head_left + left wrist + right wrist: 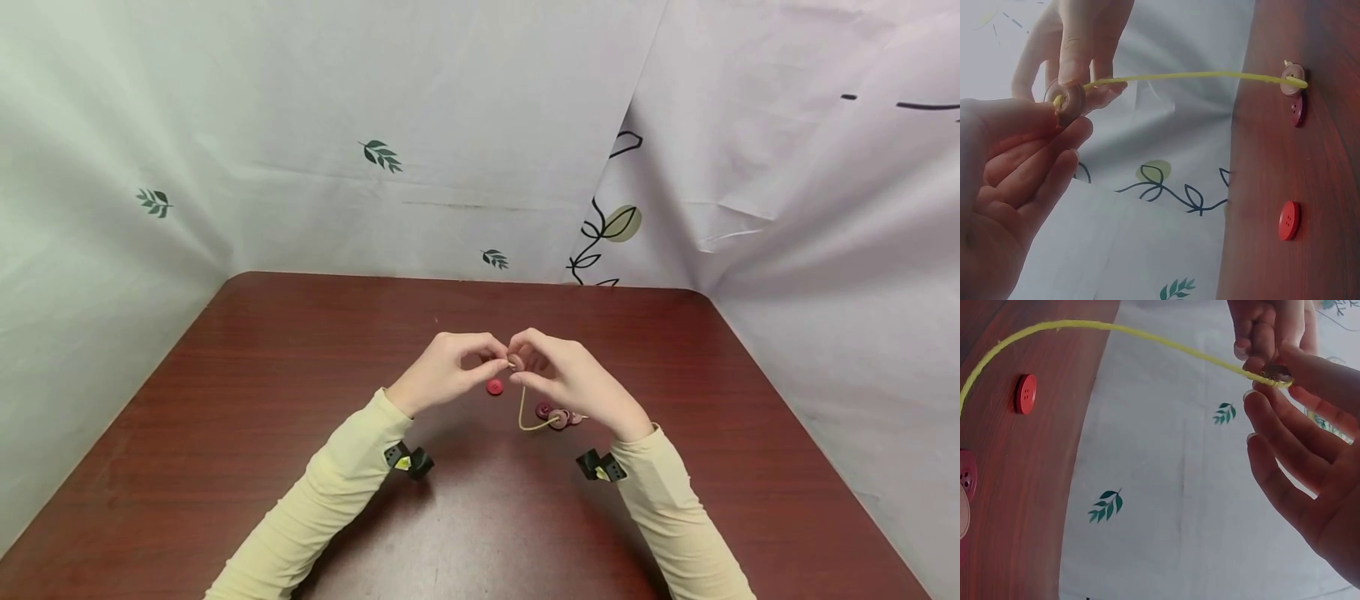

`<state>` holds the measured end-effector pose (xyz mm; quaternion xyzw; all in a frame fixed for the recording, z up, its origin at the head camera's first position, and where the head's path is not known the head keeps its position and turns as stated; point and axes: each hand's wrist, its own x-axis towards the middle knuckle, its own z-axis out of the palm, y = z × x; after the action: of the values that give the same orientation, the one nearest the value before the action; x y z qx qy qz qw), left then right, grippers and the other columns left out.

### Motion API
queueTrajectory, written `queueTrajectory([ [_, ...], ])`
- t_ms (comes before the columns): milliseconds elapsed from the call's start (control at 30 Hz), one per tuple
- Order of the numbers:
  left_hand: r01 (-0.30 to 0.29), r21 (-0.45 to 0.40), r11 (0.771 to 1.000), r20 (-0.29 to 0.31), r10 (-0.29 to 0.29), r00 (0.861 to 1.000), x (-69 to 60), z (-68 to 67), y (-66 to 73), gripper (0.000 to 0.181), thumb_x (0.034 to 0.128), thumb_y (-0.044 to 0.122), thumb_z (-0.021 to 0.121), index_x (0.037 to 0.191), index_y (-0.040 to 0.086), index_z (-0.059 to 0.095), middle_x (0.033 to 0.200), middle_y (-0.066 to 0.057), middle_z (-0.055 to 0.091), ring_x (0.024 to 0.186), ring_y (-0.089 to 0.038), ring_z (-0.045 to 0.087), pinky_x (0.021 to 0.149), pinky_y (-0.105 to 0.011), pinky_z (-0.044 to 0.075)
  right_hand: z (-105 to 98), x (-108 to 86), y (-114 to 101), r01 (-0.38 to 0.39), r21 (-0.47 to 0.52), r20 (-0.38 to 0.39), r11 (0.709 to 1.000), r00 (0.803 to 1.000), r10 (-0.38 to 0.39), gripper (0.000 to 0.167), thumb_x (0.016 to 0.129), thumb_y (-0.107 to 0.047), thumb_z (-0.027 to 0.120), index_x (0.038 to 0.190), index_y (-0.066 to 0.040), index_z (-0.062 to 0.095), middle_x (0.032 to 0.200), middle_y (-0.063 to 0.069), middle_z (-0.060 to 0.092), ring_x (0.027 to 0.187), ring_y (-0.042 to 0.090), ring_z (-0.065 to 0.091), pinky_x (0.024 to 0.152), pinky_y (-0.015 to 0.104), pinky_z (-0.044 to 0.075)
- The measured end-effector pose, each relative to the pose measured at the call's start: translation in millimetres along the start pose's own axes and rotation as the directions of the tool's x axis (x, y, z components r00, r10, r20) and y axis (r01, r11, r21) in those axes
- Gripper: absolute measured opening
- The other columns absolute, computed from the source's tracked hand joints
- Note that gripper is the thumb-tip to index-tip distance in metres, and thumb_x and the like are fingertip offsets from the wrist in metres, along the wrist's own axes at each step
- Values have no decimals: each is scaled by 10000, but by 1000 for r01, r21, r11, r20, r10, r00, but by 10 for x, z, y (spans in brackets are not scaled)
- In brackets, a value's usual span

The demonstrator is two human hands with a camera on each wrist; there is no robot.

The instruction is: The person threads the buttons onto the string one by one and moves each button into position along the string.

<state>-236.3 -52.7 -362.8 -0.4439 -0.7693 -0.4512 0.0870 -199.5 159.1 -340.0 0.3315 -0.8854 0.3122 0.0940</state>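
Note:
Both hands meet above the table. With thumb and fingers, my right hand (573, 379) holds a brownish-pink button (1071, 103) by its edge. My left hand (453, 367) pinches at the yellow cord (1058, 102) where it shows at the button's hole; its fingertips also lie against the button, partly hiding the grip. From the button, the cord sags to another brownish-pink button (1292, 80) on the table, threaded on it. A dark maroon button (543, 410) lies beside that one. Nearer the left hand, a red button (494, 387) lies flat, apart from the cord.
The dark red-brown wooden table (247, 400) has rounded far corners. White cloth (450, 100) with leaf prints hangs behind it and along both sides. Dark wrist cameras (408, 460) sit on the pale sleeves.

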Motion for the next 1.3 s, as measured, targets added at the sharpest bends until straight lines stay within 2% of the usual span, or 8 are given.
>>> queueTrajectory([
  [200,36,-31,999,18,-36,999,-7,-1,8,37,904,101,669,938,110,679,868,13,725,801,-34,663,799,-287,545,-7,-3,-2,22,-40,-20,999,1000,-23,241,843,-164,749,1041,-156,611,805,-75,644,735,18,606,706,263,540],
  [367,67,-58,996,19,-66,998,-11,-7,13,41,930,126,638,963,102,641,914,-51,735,847,-61,683,832,-274,548,-12,1,7,5,-85,-30,996,1000,-8,239,846,-202,749,1045,-186,619,779,-105,628,702,6,573,673,234,499],
  [467,78,-63,995,11,-77,997,-15,-8,14,49,944,143,622,970,104,612,915,-63,743,825,-65,680,797,-251,533,-16,-3,1,-9,-108,-32,994,999,5,238,844,-237,751,1039,-200,620,773,-124,621,692,-1,562,666,218,482],
  [633,83,-65,994,3,-83,997,-16,-5,11,45,953,155,611,966,125,581,873,-3,746,764,-42,657,732,-223,486,-18,-14,4,-22,-175,-44,984,999,14,241,812,-304,773,981,-214,627,769,-140,611,693,10,545,653,228,462],
  [1000,90,-65,994,13,-89,996,-10,2,8,46,953,160,609,963,132,573,848,11,741,699,-36,629,688,-238,486,-2,-22,37,35,-252,-50,967,998,-49,218,794,-300,794,905,-201,634,755,-112,619,688,15,520,641,227,452],
  [1167,97,-42,994,-3,-97,995,-8,-2,9,52,955,180,608,964,133,587,855,-6,736,665,-102,613,635,-248,476,-13,-26,44,17,-263,-2,965,1000,-18,201,811,-300,780,915,-211,632,762,-133,628,686,36,536,636,229,447],
  [1233,99,-30,995,-10,-100,995,-10,-6,13,51,955,186,609,963,138,595,875,-2,736,667,-127,609,620,-245,467,-23,-32,45,-4,-254,47,967,999,16,172,827,-299,763,905,-228,626,751,-166,619,658,31,534,627,220,441],
  [1300,104,-25,994,-15,-105,994,-13,-10,18,46,953,191,612,966,147,602,894,18,734,666,-141,599,606,-253,458,-33,-39,44,-30,-232,111,972,992,57,144,846,-292,743,891,-240,616,725,-180,608,564,12,521,585,207,444],
])
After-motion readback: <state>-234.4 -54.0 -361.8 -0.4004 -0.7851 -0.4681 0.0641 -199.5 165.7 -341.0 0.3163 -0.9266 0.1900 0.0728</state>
